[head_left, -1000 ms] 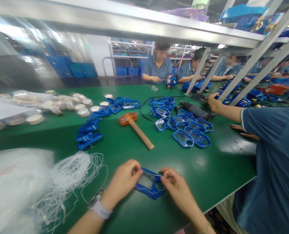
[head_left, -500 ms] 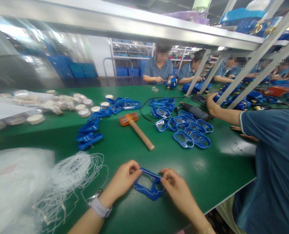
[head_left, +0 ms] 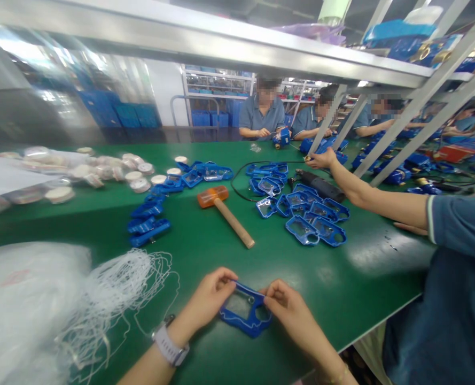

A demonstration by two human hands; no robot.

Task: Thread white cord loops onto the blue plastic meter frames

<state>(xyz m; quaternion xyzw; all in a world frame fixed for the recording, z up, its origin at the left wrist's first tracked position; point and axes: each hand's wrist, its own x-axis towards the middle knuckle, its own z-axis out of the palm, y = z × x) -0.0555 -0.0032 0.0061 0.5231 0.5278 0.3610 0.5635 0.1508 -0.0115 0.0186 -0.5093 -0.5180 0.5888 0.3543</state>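
A blue plastic housing cover (head_left: 241,322) with a clear window and a round opening is held just above the table in front of me. My left hand (head_left: 214,293) is closed on its upper left corner, thumb and fingers pinching the rim. At the right edge, by the round opening, my right hand (head_left: 286,303) pinches the rim as well. A thin pale line runs along the cover's rim. Left of my left wrist lies a tangle of thin white cord (head_left: 121,280), with one loose strand reaching toward that wrist.
Ahead lies an orange-headed mallet (head_left: 234,222). Similar blue covers (head_left: 301,229) are heaped at right, beside a dark heat-gun-like tool (head_left: 321,185); more blue parts (head_left: 148,227) stand left. A plastic bag (head_left: 24,310) fills the left front. A co-worker's arm (head_left: 373,195) reaches in from the right.
My right hand has shifted slightly left and now closes more firmly on the cover's rim. The co-worker's arm at right has stretched farther left across the table.
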